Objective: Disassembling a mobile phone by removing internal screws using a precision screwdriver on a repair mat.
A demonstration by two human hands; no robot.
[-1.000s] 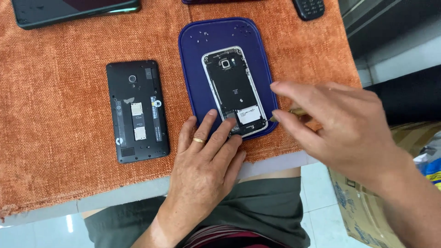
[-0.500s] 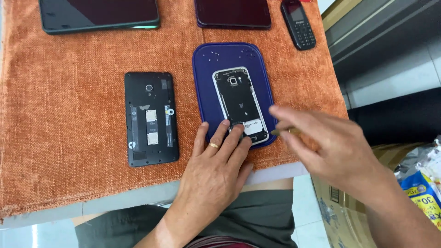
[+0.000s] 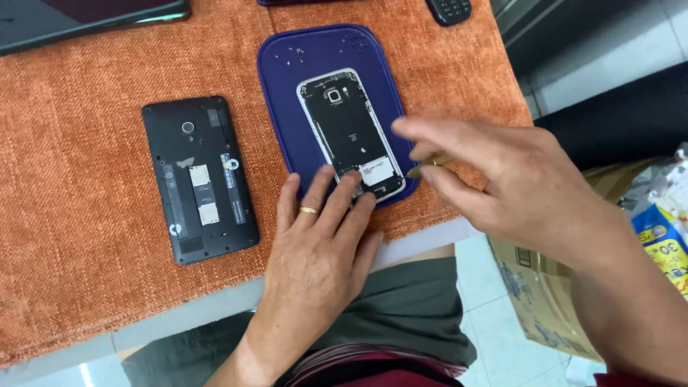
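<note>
My left hand [image 3: 315, 247] lies flat, fingers spread and holding nothing, its fingertips pressing the near end of the opened phone [image 3: 351, 136], which rests back-off on the blue mat [image 3: 287, 86] on the orange cloth [image 3: 79, 165] covering the tabletop. My right hand [image 3: 516, 186] is partly closed, pinching a thin tool [image 3: 423, 167] whose tip touches the phone's near right edge. A second opened black phone [image 3: 199, 179] lies left of the mat, apart from both hands.
</note>
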